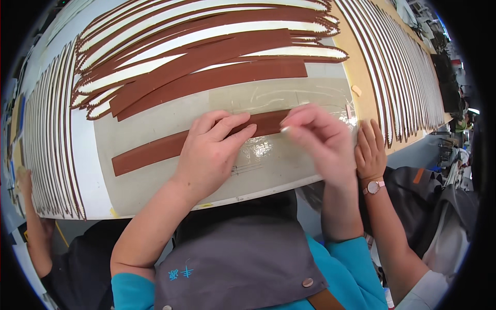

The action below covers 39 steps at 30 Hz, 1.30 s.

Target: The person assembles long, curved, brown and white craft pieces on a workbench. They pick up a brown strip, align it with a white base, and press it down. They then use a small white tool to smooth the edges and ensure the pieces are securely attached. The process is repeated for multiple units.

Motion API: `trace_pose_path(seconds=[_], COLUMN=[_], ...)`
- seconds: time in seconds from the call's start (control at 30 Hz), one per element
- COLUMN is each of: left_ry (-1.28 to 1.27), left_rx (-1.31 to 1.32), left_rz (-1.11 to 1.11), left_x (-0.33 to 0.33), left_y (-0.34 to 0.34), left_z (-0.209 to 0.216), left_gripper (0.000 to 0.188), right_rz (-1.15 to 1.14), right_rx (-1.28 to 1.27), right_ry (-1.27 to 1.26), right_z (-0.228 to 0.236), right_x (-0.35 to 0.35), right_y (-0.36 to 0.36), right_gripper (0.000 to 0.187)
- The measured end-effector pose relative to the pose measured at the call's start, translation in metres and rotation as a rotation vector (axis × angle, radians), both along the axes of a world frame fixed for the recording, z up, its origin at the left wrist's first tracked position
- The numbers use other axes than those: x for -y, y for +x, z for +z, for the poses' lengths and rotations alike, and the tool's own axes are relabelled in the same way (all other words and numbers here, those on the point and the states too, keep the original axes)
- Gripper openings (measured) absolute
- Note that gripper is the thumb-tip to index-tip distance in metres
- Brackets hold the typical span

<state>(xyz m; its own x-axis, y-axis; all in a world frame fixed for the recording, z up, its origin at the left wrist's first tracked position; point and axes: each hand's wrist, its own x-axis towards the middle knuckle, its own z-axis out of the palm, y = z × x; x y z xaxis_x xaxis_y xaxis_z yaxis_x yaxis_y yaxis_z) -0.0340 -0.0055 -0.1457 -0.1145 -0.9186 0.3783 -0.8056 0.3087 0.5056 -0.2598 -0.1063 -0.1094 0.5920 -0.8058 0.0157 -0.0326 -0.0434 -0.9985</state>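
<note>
A long reddish-brown strip (pixel 173 143), perhaps leather, lies across the grey mat in front of me. My left hand (pixel 212 150) rests on its middle, fingers stretched over it and thumb reaching right, the thumb tip close to the index finger. Over the right part of the strip, my right hand (pixel 323 139) is closed in a pinch, slightly blurred. A tiny pale spot shows at its fingertips; I cannot make out what it is. The strip's right end is hidden behind this hand. Beyond it lies another brown strip (pixel 227 82).
Brown and white strips with toothed ends (pixel 206 31) pile at the back. Rows of narrow strips stand left (pixel 51 129) and right (pixel 398 67). A co-worker's hand (pixel 370 150) with a watch touches the table's right edge; another person's arm (pixel 36 222) is far left.
</note>
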Motion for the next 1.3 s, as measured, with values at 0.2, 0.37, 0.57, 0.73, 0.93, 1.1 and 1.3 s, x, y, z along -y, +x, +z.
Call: trace_pose_path(seconds=[0.2,0.37,0.57,0.73,0.93,1.1,1.3], left_ry=[-0.046,-0.053,-0.041,-0.041,-0.03,-0.021,-0.02], left_rx=[-0.049,0.002,0.038,0.066,0.073,0.04,0.016], left_rz=[0.031,0.044,0.038,0.05,0.056,0.052,0.033], left_x=[-0.002,-0.01,-0.011,-0.012,-0.011,-0.011,-0.012], left_y=[0.004,0.008,0.009,0.008,0.006,0.007,0.011], left_z=[0.001,-0.002,0.002,0.002,-0.001,0.0,-0.002], left_gripper=[0.025,0.029,0.038,0.041,0.04,0.04,0.037], right_rz=[-0.047,-0.026,-0.02,-0.025,-0.16,-0.128,-0.099], right_rx=[-0.049,-0.012,0.008,0.026,0.072,0.073,-0.158], right_ry=[0.109,0.127,0.172,0.223,0.257,0.198,0.089], right_z=[-0.018,-0.021,-0.022,-0.022,-0.006,-0.001,-0.017], right_x=[-0.012,-0.011,-0.01,-0.009,0.007,0.001,-0.004], right_y=[0.005,0.001,0.0,-0.001,-0.013,0.018,0.045], right_gripper=[0.009,0.01,0.011,0.012,0.014,0.013,0.007])
